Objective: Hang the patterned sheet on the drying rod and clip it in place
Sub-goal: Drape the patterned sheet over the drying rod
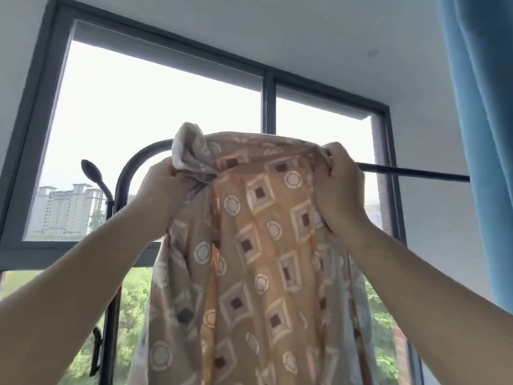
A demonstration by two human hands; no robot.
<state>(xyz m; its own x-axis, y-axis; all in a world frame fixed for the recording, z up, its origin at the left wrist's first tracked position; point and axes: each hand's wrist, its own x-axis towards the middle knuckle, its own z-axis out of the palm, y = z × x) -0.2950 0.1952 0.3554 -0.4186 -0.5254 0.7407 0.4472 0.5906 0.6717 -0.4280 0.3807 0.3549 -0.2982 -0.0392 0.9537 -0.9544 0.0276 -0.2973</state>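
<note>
The patterned sheet (249,245), tan and orange with squares and circles, hangs draped over the black drying rod (410,171) in front of the window. Its top fold covers the rod's middle. My left hand (163,184) grips a bunched corner of the sheet at the upper left, beside the rod's curved end. My right hand (338,179) grips the sheet's top edge at the right, where the bare rod comes out. No clip is in view.
A dark-framed window (268,107) fills the background, with buildings and trees outside. A blue curtain (483,134) hangs at the right, over the rod's far end. A black rack post with a knob (91,169) stands left of the sheet.
</note>
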